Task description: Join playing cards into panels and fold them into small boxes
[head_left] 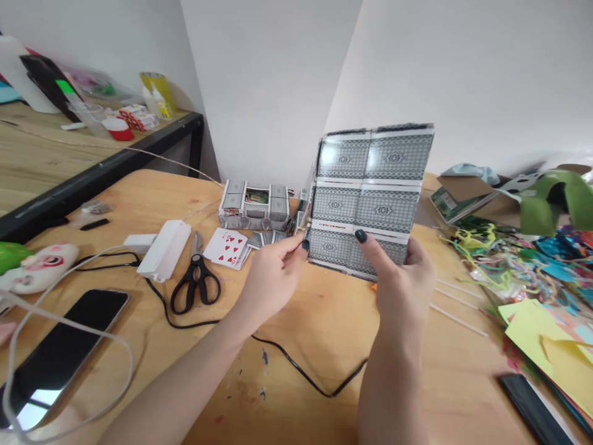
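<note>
A panel made of playing cards (370,198), their grey patterned backs facing me in rows, is held up above the table. My right hand (403,278) grips its lower right edge, thumb across the front and fingers behind. My left hand (278,269) pinches the panel's lower left edge; what lies behind its fingers is partly hidden. Left of the panel stands a box built of playing cards (254,207) with an opening on top. A stack of loose playing cards (226,247), a heart card uppermost, lies near my left hand. Black-handled scissors (196,278) rest beside that stack.
A white power strip (164,250) with a black cable (296,364) lies left and across the front. A phone (65,346) is at the near left. Craft materials (532,247), yellow paper (537,340) and an open cardboard box (467,191) crowd the right side.
</note>
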Demonstrator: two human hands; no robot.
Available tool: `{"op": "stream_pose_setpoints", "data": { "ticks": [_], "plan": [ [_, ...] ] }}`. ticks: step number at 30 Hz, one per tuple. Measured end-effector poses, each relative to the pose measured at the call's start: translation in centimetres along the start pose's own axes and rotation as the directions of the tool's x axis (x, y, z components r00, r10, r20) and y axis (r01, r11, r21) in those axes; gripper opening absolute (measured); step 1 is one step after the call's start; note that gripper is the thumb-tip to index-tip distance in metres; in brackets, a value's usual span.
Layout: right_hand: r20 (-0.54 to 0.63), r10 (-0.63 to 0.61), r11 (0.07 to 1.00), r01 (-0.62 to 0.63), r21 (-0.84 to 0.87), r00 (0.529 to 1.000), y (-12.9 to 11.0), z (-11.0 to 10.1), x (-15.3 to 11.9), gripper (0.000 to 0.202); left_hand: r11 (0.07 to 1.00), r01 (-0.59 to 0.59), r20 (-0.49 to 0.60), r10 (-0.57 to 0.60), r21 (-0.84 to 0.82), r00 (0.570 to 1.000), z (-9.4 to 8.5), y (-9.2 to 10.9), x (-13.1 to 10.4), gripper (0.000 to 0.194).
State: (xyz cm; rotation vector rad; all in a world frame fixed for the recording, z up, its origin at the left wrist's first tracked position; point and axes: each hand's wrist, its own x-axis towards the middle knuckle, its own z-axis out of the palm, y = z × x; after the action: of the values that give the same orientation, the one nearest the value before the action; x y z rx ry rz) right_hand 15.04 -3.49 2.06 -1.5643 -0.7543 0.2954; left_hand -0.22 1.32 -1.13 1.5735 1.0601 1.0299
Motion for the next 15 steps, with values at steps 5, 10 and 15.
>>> {"op": "stream_pose_setpoints", "data": {
  "ticks": [5,10,15],
  "plan": [
    [-0.006,0.024,0.999,-0.024,0.023,1.000,0.1,-0.1,0.2,0.051,0.898,0.172,0.117,-0.136,-0.404,0.984,0.6,-0.4,0.3,0.037],
    [0.011,0.028,0.999,-0.028,0.045,1.000,0.2,0.0,0.4,0.049,0.873,0.173,0.082,-0.152,-0.456,0.985,1.3,-0.8,0.4,0.039],
    [0.022,0.007,1.000,-0.007,0.017,1.000,0.3,0.2,0.3,0.049,0.980,0.080,-0.050,-0.090,-0.180,0.995,1.0,-0.7,0.4,0.027]
  ]
}}
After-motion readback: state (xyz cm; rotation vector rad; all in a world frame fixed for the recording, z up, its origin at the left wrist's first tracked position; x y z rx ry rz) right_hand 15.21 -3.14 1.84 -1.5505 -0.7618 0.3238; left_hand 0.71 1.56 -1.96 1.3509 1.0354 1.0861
